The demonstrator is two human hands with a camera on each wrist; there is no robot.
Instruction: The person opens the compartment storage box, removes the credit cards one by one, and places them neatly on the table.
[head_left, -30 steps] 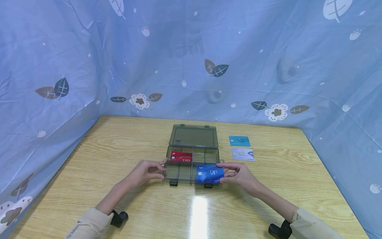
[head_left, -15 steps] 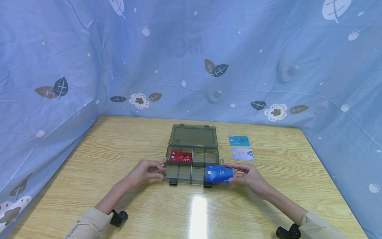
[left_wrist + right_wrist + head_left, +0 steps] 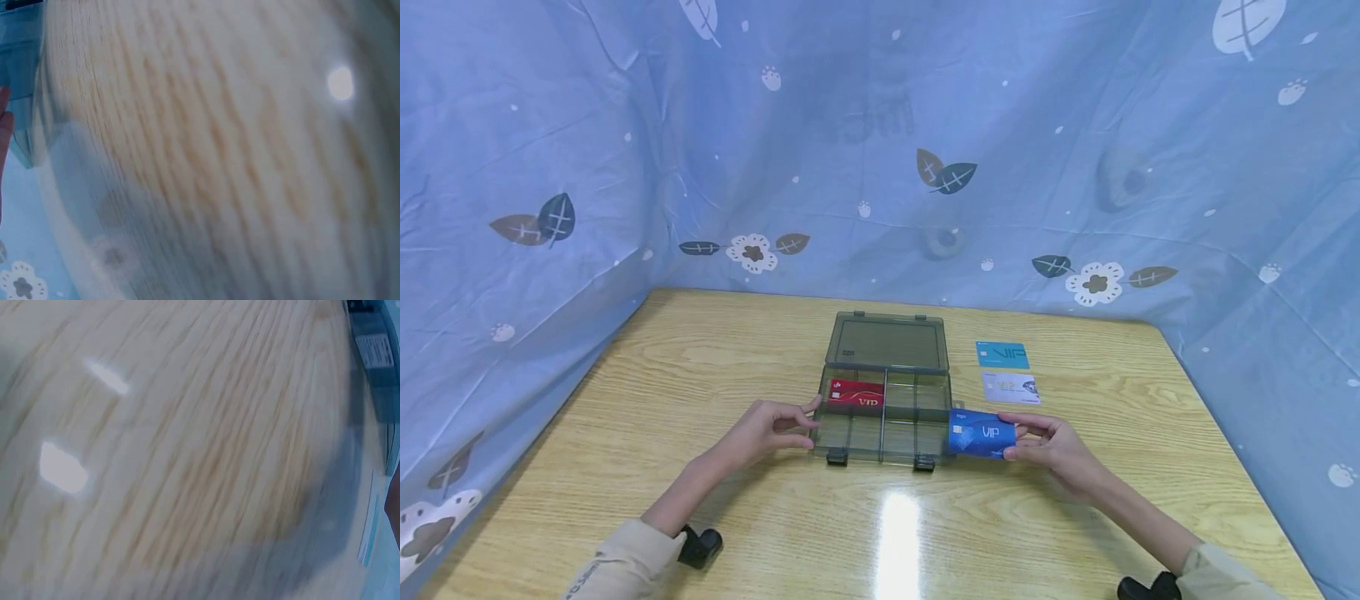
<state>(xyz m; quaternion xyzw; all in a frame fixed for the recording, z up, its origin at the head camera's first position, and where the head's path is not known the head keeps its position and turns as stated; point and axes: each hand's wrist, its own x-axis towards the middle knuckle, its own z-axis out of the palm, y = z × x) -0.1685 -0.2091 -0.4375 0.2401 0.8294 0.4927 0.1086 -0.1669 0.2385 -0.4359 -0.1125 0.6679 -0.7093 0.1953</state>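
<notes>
A clear grey plastic compartment box (image 3: 882,433) lies on the table with its lid (image 3: 891,343) raised and tipped back. One red VIP card (image 3: 857,392) sits in the back-left part of it. At the box's left wall, my left hand (image 3: 775,425) rests its spread thumb and fingers against the side. My right hand (image 3: 1052,450) pinches the right edge of a blue VIP card (image 3: 982,433), which is just beyond the box's right wall. In the left wrist view only some fingers (image 3: 4,122) show beside the box (image 3: 15,69).
To the right of the box lie a teal VIP card (image 3: 1003,355) and a pale silver VIP card (image 3: 1011,387), one behind the other. Blue patterned cloth (image 3: 880,150) hangs behind the wooden table (image 3: 722,350). A light reflection shines near the front.
The right hand has carried the blue card rightward, from over the front-right compartments to beyond the box's right wall. My left hand, the box and the other cards keep their places.
</notes>
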